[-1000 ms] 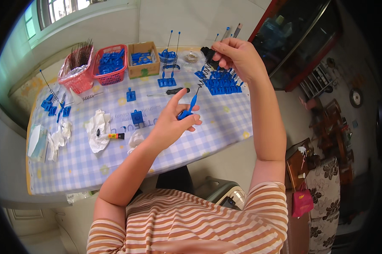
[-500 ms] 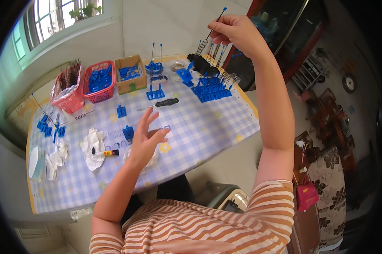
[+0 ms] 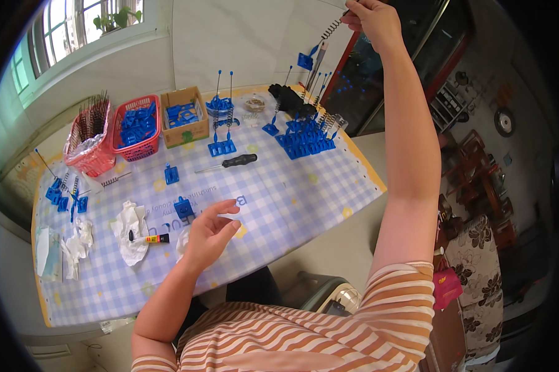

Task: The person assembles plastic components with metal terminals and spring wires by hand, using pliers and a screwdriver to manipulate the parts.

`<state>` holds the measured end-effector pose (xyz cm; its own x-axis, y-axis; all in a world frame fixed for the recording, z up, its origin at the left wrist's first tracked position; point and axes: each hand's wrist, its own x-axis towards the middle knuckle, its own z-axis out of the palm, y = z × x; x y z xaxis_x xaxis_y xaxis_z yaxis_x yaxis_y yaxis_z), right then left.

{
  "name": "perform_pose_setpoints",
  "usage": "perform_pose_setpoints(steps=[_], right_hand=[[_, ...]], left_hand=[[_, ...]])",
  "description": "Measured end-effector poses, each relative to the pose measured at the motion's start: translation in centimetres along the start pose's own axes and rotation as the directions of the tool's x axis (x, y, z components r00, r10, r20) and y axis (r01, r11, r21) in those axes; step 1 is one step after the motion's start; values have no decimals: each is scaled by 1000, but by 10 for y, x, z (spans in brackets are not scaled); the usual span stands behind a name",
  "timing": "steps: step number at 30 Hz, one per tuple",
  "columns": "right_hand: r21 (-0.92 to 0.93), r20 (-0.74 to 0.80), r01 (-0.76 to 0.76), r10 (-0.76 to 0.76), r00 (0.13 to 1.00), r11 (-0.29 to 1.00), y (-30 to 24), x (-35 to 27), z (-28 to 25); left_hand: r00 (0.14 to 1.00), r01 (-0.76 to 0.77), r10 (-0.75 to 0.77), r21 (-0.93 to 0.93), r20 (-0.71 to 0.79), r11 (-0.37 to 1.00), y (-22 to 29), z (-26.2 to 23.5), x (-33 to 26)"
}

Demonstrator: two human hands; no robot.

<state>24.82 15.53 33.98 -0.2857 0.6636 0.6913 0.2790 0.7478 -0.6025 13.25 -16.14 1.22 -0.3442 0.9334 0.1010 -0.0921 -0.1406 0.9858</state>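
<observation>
A person in a striped top holds a spring-stemmed blue piece [image 3: 330,30] high at the far right, above the far edge of the checked surface [image 3: 279,211]. The right hand [image 3: 373,23] is pinched on its thin dark stem, above the coil, a grip that probably suits so slender a part and leaves the blue base [image 3: 305,61] hanging free. The stem's end is hard to make out at the frame's upper edge.

The left hand [image 3: 210,239], its fingers apart and holding nothing, hovers over the near side, beside a lone blue plate [image 3: 183,209] and partly in front of crumpled white paper. At far right, similar blue pieces stand in a tight cluster [image 3: 304,147], bases down and stems up, perhaps to keep the springs from tangling.

At far left, a red basket [image 3: 93,162] carries dark coiled rods on end; next to it, a second red basket [image 3: 140,146] and a cardboard box [image 3: 186,135] hold loose blue parts, seemingly sorted by kind. A screwdriver [image 3: 239,161] lies mid-surface. Nearer left, a small yellow-and-black tube [image 3: 150,239] rests partly on a white tissue [image 3: 130,254], which may be there to catch drips.
</observation>
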Motion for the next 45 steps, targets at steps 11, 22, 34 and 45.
perform_pose_setpoints(steps=[11, 22, 34, 45], right_hand=[[57, -3, -39, 39, 999, 998, 50, 30, 42], [-20, 205, -117, 119, 972, 993, 120, 22, 105], [-363, 298, -311, 425, 855, 879, 140, 20, 129], [-304, 315, -398, 485, 815, 866, 143, 14, 141]], left_hand=[[1000, -27, 27, -9, -6, 1000, -7, 0, -1], [1000, -30, 30, 26, 2, 999, -11, -1, 0], [997, -76, 75, 48, 10, 996, -8, 1, -2], [998, -62, 62, 68, 2, 996, -5, 0, -4]])
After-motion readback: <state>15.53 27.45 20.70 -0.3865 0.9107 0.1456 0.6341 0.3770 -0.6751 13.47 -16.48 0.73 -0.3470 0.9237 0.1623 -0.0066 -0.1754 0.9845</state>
